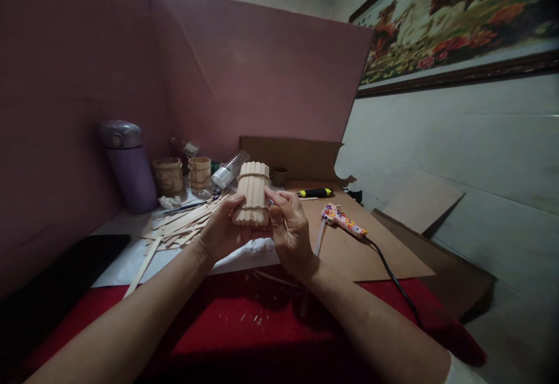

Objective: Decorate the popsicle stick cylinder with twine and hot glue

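Note:
A small cup of upright wooden craft sticks (253,192), bound near top and bottom by two twine bands, is held up over the near edge of the table. My left hand (222,226) grips its lower left side, thumb on the front sticks. On the right side, my right hand (289,226) is closed with its fingertips against the cup's edge; whether it also pinches something small is hard to see. Behind my left hand, loose craft sticks (186,224) lie in a heap on white paper.
A purple bottle (131,168), two finished-looking stick cups (168,176) and a clear plastic bottle (229,169) stand or lie at the back left. A flower-patterned glue gun (343,221) with a black cord and a yellow-black utility knife (317,193) rest on cardboard (384,250) at right.

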Tool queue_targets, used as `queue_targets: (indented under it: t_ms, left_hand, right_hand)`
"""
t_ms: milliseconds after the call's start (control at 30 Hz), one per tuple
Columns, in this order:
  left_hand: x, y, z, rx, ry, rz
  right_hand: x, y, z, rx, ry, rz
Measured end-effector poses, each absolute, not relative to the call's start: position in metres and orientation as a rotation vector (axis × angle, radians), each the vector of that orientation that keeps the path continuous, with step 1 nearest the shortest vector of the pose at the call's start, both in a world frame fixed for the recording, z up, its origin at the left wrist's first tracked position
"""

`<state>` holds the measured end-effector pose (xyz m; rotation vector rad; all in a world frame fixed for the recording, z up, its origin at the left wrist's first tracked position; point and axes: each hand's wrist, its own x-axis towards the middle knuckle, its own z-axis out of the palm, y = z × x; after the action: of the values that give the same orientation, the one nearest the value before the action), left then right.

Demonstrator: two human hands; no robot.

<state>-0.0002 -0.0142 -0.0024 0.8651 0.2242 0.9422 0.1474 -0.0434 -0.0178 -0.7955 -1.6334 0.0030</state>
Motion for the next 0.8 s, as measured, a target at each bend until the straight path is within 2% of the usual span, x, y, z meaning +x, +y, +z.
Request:
queue_targets:
  t_ms: [400,800]
  left_hand:
    - [0.015,-0.008,-0.011,1.221,0.585,1.288]
    - [0.009,-0.011,-0.004,1.226,0.453,1.202]
  right_hand:
    - [0.143,-0.029,-0.032,-1.030,-1.734,0.002]
    - [0.144,-0.027,-0.022,-0.883,-1.458,0.642]
